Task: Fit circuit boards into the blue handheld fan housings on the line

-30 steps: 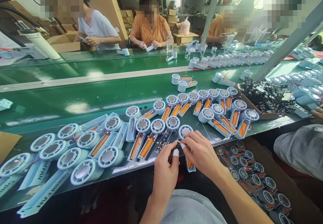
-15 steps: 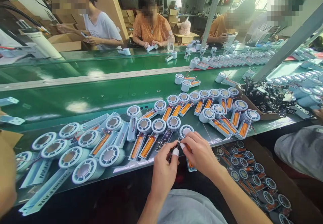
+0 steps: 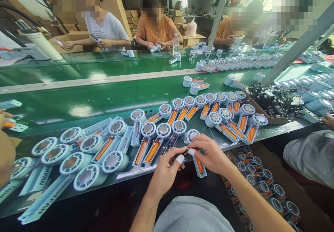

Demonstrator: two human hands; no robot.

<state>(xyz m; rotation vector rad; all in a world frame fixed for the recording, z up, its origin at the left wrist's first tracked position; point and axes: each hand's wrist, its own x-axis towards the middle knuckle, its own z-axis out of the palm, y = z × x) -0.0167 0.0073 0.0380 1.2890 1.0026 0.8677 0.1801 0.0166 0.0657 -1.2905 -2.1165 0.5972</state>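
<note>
My left hand [image 3: 167, 171] is closed in a pinch on a small black circuit board [image 3: 185, 152], most of it covered by the fingers. Against its edge press the fingertips of my right hand [image 3: 207, 153]; whatever is in them is too small to make out. White covers sit on both thumbs. Right behind my hands lies a light-blue handheld fan body [image 3: 191, 136], its handle holding an orange battery [image 3: 199, 167] and running below my right hand. To its left, another fan body [image 3: 179, 126] has a black board [image 3: 170, 142] in its handle.
Many more fan bodies [image 3: 88, 176] cover the bench to the left and right. A cardboard box of black circuit boards [image 3: 276, 103] stands at right. Below the bench edge is a carton of fan units [image 3: 266, 186]. Co-workers sit across the green belt [image 3: 117, 96].
My hands have turned slightly, and the board between them has tipped flatter. At the left edge a co-worker's hand has come in by a fan part.
</note>
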